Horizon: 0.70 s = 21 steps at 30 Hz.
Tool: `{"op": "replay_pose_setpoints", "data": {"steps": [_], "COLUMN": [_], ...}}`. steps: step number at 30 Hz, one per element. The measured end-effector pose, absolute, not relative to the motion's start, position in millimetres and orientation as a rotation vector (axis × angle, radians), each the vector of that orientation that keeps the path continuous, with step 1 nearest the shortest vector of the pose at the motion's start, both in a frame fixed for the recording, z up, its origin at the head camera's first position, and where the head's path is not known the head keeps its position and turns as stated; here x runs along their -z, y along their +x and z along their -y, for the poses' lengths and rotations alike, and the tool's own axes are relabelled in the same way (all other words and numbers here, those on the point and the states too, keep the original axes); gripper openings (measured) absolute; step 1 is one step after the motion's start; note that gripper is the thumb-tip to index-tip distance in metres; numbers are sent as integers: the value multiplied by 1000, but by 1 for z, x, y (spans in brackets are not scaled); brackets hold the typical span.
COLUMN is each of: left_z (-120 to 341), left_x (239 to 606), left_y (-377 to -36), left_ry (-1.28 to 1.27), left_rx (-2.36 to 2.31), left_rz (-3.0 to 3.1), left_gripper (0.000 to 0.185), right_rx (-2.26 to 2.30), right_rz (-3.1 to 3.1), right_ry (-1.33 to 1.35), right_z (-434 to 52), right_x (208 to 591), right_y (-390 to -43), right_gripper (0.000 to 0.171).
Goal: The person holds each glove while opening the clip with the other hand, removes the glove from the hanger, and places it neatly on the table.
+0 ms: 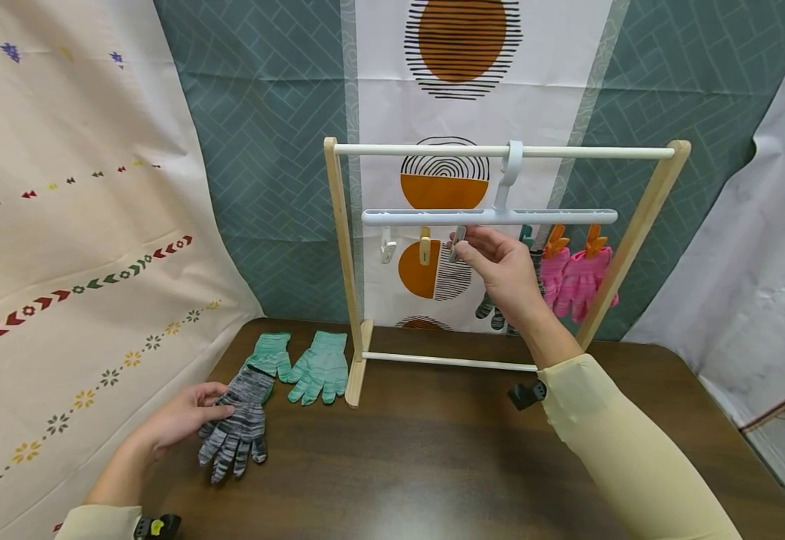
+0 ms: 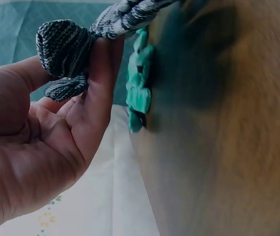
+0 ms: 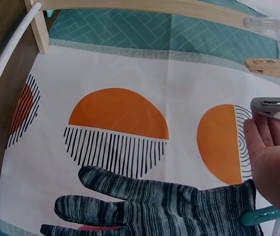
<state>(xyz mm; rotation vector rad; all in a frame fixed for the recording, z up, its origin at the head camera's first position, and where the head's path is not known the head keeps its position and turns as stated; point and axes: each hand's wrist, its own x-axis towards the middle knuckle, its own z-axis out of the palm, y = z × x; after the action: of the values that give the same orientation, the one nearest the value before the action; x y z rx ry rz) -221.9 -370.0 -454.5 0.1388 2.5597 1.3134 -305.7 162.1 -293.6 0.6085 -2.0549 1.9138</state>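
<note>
My left hand (image 1: 217, 409) grips the cuff edge of a grey striped glove (image 1: 239, 424) lying on the brown table (image 1: 433, 465); in the left wrist view the knit fabric (image 2: 64, 54) is bunched between thumb and fingers. My right hand (image 1: 465, 247) is raised to the white clip hanger (image 1: 433, 217) and pinches a grey clip (image 1: 458, 243), also seen in the right wrist view as the grey clip (image 3: 272, 105). A second grey striped glove (image 3: 154, 206) hangs from a teal clip (image 3: 260, 216), mostly hidden behind my right hand in the head view.
Two green gloves (image 1: 305, 364) lie by the left foot of the wooden rack (image 1: 341, 262). Two pink gloves (image 1: 578, 277) hang on orange clips at the hanger's right end. A white clip (image 1: 387, 246) and a beige clip (image 1: 425, 246) hang bare. Patterned cloth hangs behind.
</note>
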Motion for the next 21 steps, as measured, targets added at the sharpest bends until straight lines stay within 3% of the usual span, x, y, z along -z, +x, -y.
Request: {"op": "replay_pose_setpoints", "data": {"steps": [10, 17, 21], "left_z": [384, 393, 395], "left_x": [468, 481, 483], "left_y": [-217, -213, -213], "left_ry": [136, 293, 321], "left_rx": [-1218, -1287, -1206], "left_rz": [-2626, -2560, -2642], "left_gripper": [40, 25, 28], "right_rx": [-1918, -1908, -1903], "right_rz": [2050, 2062, 2066], "right_ry": [631, 624, 623], "right_z": [-163, -163, -163], "right_x": [293, 294, 294], "right_y": [-304, -304, -304], "right_gripper": [48, 48, 47]}}
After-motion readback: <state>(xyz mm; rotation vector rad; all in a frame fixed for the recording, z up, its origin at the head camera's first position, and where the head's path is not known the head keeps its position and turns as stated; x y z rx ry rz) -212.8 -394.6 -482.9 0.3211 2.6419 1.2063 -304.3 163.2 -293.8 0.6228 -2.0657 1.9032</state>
